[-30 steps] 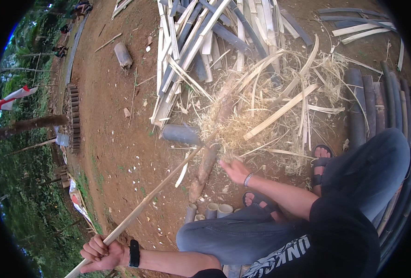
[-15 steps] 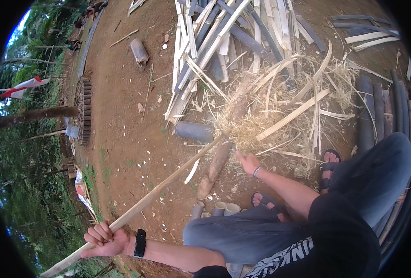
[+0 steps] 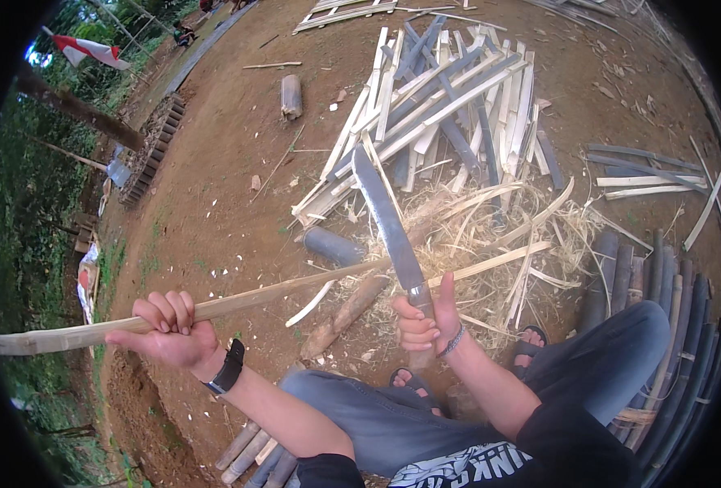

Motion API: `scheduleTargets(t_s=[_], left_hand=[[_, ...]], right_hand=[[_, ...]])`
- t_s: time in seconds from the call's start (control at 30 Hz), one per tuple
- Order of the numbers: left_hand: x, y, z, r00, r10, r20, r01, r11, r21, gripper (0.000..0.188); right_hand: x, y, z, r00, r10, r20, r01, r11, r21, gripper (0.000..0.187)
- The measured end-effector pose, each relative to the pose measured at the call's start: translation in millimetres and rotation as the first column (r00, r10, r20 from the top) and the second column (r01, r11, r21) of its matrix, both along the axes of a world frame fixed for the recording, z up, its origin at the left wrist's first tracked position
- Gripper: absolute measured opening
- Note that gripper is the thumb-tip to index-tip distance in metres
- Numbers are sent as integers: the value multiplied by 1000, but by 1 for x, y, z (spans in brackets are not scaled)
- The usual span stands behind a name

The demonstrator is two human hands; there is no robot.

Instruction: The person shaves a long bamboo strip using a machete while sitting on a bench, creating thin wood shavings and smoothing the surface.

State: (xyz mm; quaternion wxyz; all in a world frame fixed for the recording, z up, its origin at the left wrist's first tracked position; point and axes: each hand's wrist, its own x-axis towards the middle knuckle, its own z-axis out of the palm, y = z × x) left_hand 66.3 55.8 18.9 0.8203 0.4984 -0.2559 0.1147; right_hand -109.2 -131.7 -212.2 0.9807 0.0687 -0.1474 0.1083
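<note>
Fingers wrapped round a long pale bamboo strip (image 3: 287, 294), my left hand (image 3: 173, 337) is at the left, a black watch band on its wrist. The strip runs from the left edge to the middle, where its far end passes behind a machete (image 3: 387, 224). My right hand (image 3: 427, 327) grips the machete's wooden handle, with the broad metal blade pointing up and away from me. Below the strip a short brown log (image 3: 344, 317) lies on the ground. Curled shavings (image 3: 458, 236) are heaped beyond my right hand.
A large pile of split bamboo strips (image 3: 450, 106) lies beyond the shavings. Dark bamboo poles (image 3: 670, 358) are stacked at my right. A cut bamboo piece (image 3: 332, 246) lies near the log, another (image 3: 291, 98) farther off. My sandalled feet (image 3: 416, 382) are close by.
My right hand has lifted, and the machete, formerly indistinct, now shows plainly above it. The left end of the bamboo strip has risen with my left hand. The whole view has shifted.
</note>
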Motion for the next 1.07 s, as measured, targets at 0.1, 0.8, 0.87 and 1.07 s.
scheduleTargets(t_s=[0.1, 0.8, 0.87, 1.07], left_hand=[[-3, -10, -1, 1000, -23, -15, 22, 999, -28, 65], [-22, -6, -2, 995, -77, -57, 73, 995, -70, 65], [-23, -2, -3, 996, -61, -59, 57, 996, -71, 65], [-21, 6, -10, 996, -45, -71, 38, 995, -92, 67]], right_hand=[[-17, -5, 41, 991, -29, 128, 24, 999, 34, 72], [-64, 40, 157, 927, 113, 358, -147, 987, 67, 70], [-67, 45, 166, 904, 159, 396, -202, 977, 69, 71], [-76, 60, 187, 854, 211, 475, -293, 950, 106, 70]])
